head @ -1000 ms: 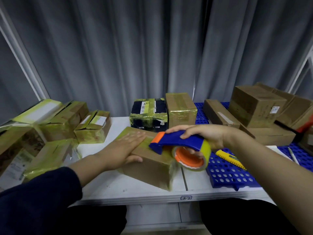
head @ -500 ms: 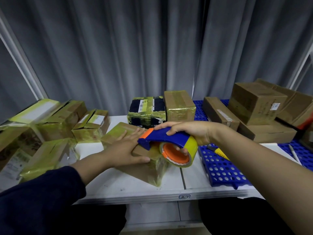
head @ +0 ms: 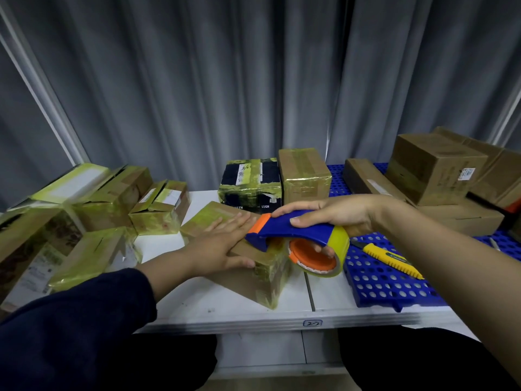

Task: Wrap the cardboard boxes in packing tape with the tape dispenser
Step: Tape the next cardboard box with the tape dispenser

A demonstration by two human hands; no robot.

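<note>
Right grip [head: 334, 217] around tape dispenser [head: 282, 235]

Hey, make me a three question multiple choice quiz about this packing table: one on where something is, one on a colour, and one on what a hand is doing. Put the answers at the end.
1. Where does the knife lie?
A. on the floor
B. in a drawer
C. on the blue mat

2. What colour is the handle of the dispenser?
A. blue
B. white
C. black

3. What is the left hand doing?
A. curling into a fist
B. pressing flat on the box
C. pinching a label

Answers:
1 C: the yellow knife rests on the perforated mat, right of the box.
2 A: the handle is blue, with an orange tip.
3 B: its fingers lie straight across the box top.
</note>
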